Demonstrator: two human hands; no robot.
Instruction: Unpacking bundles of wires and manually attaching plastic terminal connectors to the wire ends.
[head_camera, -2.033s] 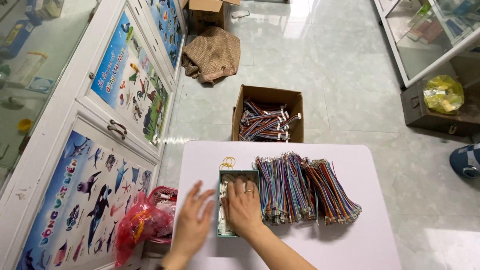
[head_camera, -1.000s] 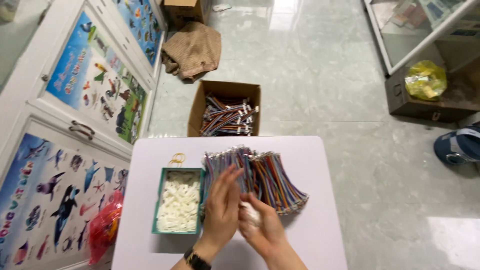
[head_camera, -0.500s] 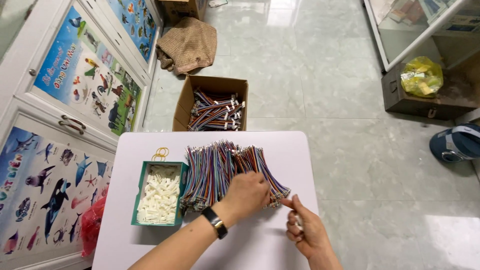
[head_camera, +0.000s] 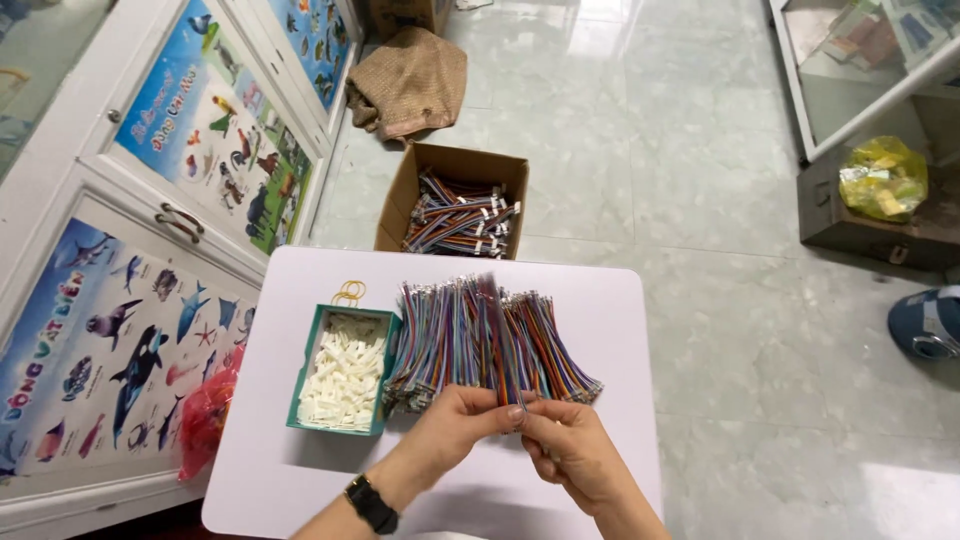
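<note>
Ribbon-cable strip (head_camera: 497, 340), multicolour, pinched at its near end btwn both hands, rising from the fingers over the pile of same cables (head_camera: 480, 340) on the white table (head_camera: 300, 460).

Head view: left hand (head_camera: 455, 425) w/ black wristwatch (head_camera: 371, 503) closes thumb + fingertips on the strip's lower end; right hand (head_camera: 575, 450) grips just beside it, fingertips touching the same end. Both clenched on the strip, nothing else held.

Handling, as a guess: light, floppy, thin wires bonded flat; bends easily, tangles w/ neighbours. Small tips at the ends look fine and prob. fragile, so best taken on the insulated run near an end, not by the tips.

Containers: green tray (head_camera: 303, 375) left of the pile, touching it, full of small white plastic connectors (head_camera: 345, 375). Yellow rubber bands (head_camera: 349, 292) lie just behind the tray. Cardboard box (head_camera: 455, 165) on the floor beyond the table holds bundled cable sets w/ white connectors. Red plastic bag (head_camera: 205, 420) on the floor by the cabinet (head_camera: 130, 240), contents unclear.
</note>
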